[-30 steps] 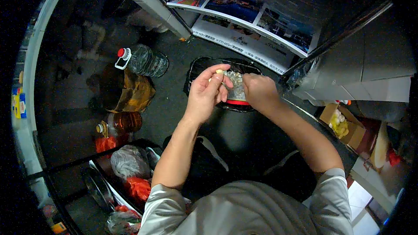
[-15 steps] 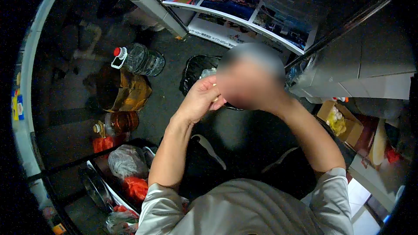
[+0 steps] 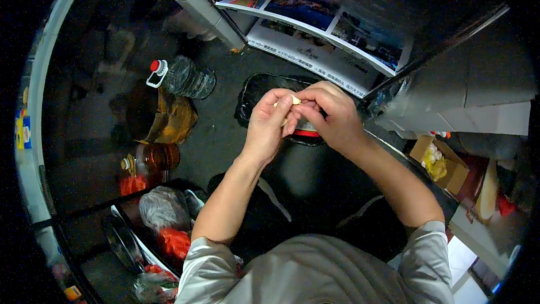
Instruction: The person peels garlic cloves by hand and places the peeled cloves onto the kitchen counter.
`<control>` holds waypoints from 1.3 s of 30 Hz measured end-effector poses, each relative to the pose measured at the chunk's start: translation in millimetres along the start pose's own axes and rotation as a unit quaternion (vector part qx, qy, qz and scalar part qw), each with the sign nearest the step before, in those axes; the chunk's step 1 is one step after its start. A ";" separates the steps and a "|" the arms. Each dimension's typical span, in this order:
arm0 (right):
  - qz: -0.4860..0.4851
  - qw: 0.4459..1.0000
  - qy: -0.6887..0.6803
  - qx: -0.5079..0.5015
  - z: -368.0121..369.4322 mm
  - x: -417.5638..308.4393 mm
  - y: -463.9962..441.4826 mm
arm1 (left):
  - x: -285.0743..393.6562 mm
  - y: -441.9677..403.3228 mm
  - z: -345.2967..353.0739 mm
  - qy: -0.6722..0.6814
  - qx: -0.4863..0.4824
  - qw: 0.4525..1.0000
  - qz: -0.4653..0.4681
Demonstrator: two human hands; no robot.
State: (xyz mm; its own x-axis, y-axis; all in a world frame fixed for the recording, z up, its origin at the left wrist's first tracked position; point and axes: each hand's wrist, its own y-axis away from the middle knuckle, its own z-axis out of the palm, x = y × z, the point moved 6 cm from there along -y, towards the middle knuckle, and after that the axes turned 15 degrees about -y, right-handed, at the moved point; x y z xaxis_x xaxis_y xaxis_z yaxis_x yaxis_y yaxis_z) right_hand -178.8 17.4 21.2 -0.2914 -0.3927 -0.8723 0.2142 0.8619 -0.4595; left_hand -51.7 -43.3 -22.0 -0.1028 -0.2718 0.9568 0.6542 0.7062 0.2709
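Note:
My left hand [image 3: 269, 121] pinches a small pale-yellow garlic clove [image 3: 295, 100] between thumb and fingers. Another bit of pale yellow shows lower down among the left fingers. From the other side, my right hand [image 3: 333, 115] has its thumb and fingertips closed in against the clove; the exact contact is partly hidden. Both hands are over a black-lined bin [image 3: 251, 87] on the floor. Below the fingers, a red-and-white strip [image 3: 306, 133] shows at the bin's near side, too covered to name.
A large clear bottle [image 3: 190, 77] with a red cap lies left of the bin, near a brown carton [image 3: 175, 118] and an amber bottle [image 3: 160, 159]. Bags [image 3: 164, 207] fill the lower left. At right is a small box [image 3: 444, 160] with whitish bulbs. Printed panels [image 3: 315, 8] stand ahead.
The right hand, blurred before, is now plain to see and lower, with its fingertips at the clove. My left hand has shifted slightly right. The view has moved a little.

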 end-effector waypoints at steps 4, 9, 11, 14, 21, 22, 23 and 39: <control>-0.021 1.000 0.020 0.007 2.8 1.6 1.1 | 3.2 2.4 0.2 0.014 0.026 1.000 -0.010; -0.014 0.998 0.066 0.008 5.4 5.6 4.7 | 0.1 1.8 -1.5 0.006 0.037 0.999 -0.026; -0.031 0.994 0.103 0.009 7.5 3.3 6.3 | 1.0 2.9 -0.5 0.004 0.044 0.999 -0.031; -0.057 0.985 0.163 -0.029 11.2 -5.9 4.0 | -1.2 2.2 -1.4 0.010 0.058 0.998 -0.027; -0.029 0.989 0.148 -0.013 9.8 0.9 6.0 | -1.2 -1.2 -1.8 -0.107 0.061 0.992 0.036; -0.020 0.990 0.139 -0.009 9.6 1.5 5.9 | -0.8 -1.3 -1.8 -0.111 0.062 0.991 0.041; -0.012 0.991 0.130 -0.005 8.9 2.1 6.0 | -0.4 -1.1 -1.5 -0.111 0.061 0.991 0.041; -0.008 0.993 0.114 0.022 1.4 1.5 3.5 | 2.4 -2.8 2.2 -0.067 0.017 0.997 0.027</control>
State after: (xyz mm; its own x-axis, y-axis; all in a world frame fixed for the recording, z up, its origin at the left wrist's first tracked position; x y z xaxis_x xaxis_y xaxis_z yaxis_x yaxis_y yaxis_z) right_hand -177.2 19.3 18.1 -0.4975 -0.3194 -0.8065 0.2467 0.8393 -0.4845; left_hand -55.4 -44.5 -20.3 -0.1684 -0.1440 0.9752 0.6365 0.7395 0.2191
